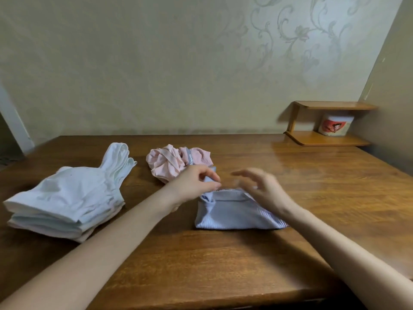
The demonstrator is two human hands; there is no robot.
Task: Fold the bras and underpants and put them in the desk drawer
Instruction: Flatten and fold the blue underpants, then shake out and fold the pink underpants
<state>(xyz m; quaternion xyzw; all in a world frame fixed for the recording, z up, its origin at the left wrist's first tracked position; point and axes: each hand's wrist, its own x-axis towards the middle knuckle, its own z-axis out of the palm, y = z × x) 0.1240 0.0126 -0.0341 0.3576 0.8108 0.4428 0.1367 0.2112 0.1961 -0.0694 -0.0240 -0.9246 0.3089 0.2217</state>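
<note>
Pale blue ribbed underpants (232,212) lie on the wooden desk (223,260) in front of me. My left hand (196,183) pinches their upper left corner and lifts a bit of the blue cloth. My right hand (261,189) hovers blurred over their top right edge with fingers spread, holding nothing. Behind my left hand lies a crumpled pink garment (174,162) with a grey waistband. At the left sits a stack of folded white and pale pink bras (67,198) with the straps pointing to the wall.
A small wooden corner shelf (328,138) stands at the back right with a white tub (336,126) on it. Walls close the desk at the back and right. The desk's front edge runs along the bottom of the view; no drawer shows.
</note>
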